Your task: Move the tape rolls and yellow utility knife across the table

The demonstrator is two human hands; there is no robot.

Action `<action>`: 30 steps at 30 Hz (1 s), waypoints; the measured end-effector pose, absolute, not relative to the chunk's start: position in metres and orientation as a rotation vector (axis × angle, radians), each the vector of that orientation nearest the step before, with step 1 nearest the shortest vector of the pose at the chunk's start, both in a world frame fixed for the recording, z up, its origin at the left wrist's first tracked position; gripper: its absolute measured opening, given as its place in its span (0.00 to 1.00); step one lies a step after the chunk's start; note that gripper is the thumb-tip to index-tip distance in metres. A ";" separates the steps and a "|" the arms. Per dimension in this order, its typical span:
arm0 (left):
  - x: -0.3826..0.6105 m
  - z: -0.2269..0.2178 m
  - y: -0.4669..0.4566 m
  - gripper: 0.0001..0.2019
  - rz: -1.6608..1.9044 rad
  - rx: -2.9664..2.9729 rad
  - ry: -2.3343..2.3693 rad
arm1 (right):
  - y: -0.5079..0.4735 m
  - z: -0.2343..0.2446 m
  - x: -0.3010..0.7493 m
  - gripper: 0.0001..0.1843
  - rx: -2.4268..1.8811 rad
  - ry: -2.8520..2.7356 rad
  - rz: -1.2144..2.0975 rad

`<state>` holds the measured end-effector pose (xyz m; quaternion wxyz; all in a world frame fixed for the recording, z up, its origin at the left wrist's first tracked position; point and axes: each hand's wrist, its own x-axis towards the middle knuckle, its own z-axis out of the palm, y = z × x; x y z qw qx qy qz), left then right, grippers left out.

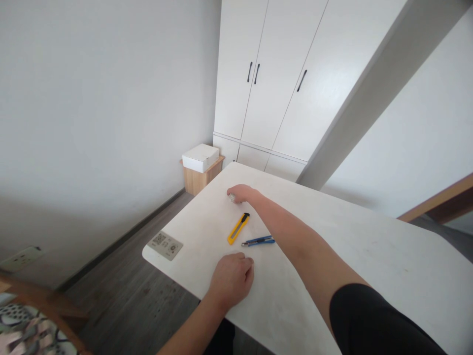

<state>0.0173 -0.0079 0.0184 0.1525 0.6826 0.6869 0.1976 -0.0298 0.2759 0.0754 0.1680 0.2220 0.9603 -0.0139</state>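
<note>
A white counter runs from the near right toward the far left, ending in rounded corners on its left side; past that left edge the dark wood floor lies open as far as the grey wall. The right hand reaches far across the counter, fingers curled together over a small pale thing that is mostly hidden, so what it is cannot be told. Just near of that hand lies a yellow utility knife, its black end pointing far and right, flat on the counter and apart from the hand. Near and right of it lies a blue utility knife, partly covered by the right forearm and close to the yellow one without touching it. The left hand rests in a loose fist near the counter's near edge, fingers together, holding nothing that shows. A grey label sits at the near left corner, printed with code squares and small marks too fine to read. Most of the counter to the right is bare. On the far side, a white box sits on a small wooden stand beside a white wardrobe with dark handles.
</note>
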 end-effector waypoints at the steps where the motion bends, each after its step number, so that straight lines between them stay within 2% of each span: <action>1: 0.017 0.018 -0.008 0.16 0.570 1.957 1.970 | 0.275 0.077 -0.030 0.28 0.630 2.719 -0.037; 7: 0.017 0.021 -0.008 0.17 0.570 1.938 1.983 | 0.267 0.085 -0.031 0.23 0.607 2.751 -0.051; 13: 0.014 0.025 -0.011 0.21 0.492 1.970 1.937 | 0.258 0.096 0.037 0.26 0.987 2.803 -0.121; 18: 0.012 0.019 -0.010 0.22 0.529 1.964 1.988 | 0.243 0.105 0.222 0.24 1.417 2.622 -0.125; 22: 0.010 0.013 -0.010 0.22 0.551 1.946 2.035 | 0.225 0.115 0.405 0.20 1.778 2.300 -0.099; 24: 0.008 0.011 -0.009 0.23 0.553 1.943 2.047 | 0.220 0.119 0.483 0.22 2.075 2.009 -0.224; 30: 0.000 0.003 -0.008 0.26 0.537 1.972 2.055 | 0.218 0.116 0.626 0.25 2.352 1.709 -0.416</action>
